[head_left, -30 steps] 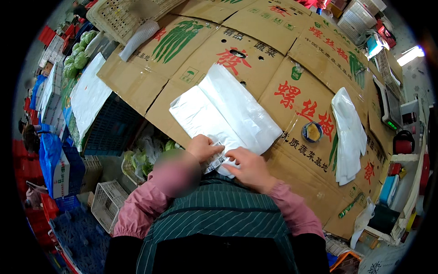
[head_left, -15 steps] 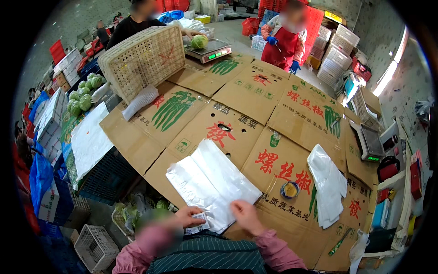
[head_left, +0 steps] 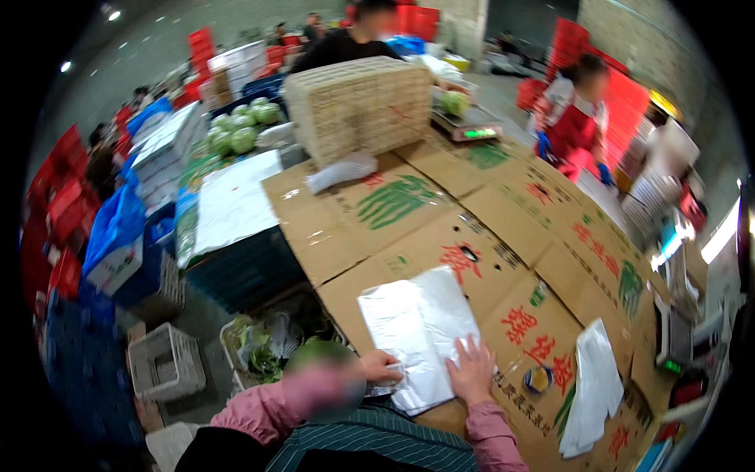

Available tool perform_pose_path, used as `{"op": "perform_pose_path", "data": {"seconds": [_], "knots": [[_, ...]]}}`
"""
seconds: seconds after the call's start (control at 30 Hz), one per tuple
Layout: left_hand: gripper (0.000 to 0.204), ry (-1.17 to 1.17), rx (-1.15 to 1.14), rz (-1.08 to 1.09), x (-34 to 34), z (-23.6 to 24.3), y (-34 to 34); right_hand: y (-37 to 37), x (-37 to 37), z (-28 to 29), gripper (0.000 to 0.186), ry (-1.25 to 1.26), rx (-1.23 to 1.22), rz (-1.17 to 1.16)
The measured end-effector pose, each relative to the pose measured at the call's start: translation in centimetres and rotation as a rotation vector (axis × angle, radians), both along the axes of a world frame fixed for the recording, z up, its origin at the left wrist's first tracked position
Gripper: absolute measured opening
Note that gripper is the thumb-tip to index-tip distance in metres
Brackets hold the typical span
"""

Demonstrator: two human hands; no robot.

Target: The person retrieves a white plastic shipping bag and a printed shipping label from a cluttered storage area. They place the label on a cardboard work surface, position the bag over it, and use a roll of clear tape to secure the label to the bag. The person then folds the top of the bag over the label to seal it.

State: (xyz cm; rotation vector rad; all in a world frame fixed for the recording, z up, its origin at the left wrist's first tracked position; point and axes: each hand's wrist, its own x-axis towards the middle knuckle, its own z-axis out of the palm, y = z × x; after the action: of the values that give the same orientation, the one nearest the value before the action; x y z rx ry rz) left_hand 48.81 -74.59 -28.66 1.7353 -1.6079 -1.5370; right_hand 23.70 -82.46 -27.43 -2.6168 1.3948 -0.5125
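A stack of flat white plastic bags (head_left: 413, 315) lies on the flattened cardboard covering the table (head_left: 338, 236). My left hand (head_left: 373, 366) is closed on a printed label (head_left: 387, 384) at the bags' lower left edge. My right hand (head_left: 472, 370) lies open, fingers spread, on the right side of the bags. A small round tub (head_left: 538, 378) sits to its right, beside a second bunch of folded white bags (head_left: 591, 385).
A woven crate (head_left: 350, 110) and a scale (head_left: 464, 128) with a cabbage occupy the far edge; two co-workers (head_left: 574, 118) stand beyond. Cabbages (head_left: 242, 140) are piled at left. A leafy-vegetable crate (head_left: 255, 350) and white basket (head_left: 163, 362) sit below the table edge.
The view has tilted up and swung left, showing co-workers and more surroundings. My right hand has gone from curled fingers to spread out flat on the bags.
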Motion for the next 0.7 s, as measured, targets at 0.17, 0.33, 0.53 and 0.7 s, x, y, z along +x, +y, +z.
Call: {"op": "perform_pose_path", "data": {"seconds": [0.17, 0.33, 0.53, 0.7], "knots": [[0.027, 0.155, 0.022, 0.122, -0.7, 0.2, 0.5, -1.0, -0.9, -1.2, 0.056, -0.013, 0.138, -0.027], [0.026, 0.192, 0.086, 0.128, -0.4, 0.8, 0.5, -0.1, 0.0, 7.4, 0.057, -0.249, 0.038, -0.063], [0.024, 0.237, -0.015, 0.12, -0.2, -1.4, 0.5, 2.0, 1.6, 5.6, 0.056, -0.136, -0.008, 0.019], [0.031, 0.088, -0.044, 0.096, -0.3, 0.8, 0.2, 0.9, 0.4, -2.0, 0.05, -0.008, 0.083, -0.005]]}}
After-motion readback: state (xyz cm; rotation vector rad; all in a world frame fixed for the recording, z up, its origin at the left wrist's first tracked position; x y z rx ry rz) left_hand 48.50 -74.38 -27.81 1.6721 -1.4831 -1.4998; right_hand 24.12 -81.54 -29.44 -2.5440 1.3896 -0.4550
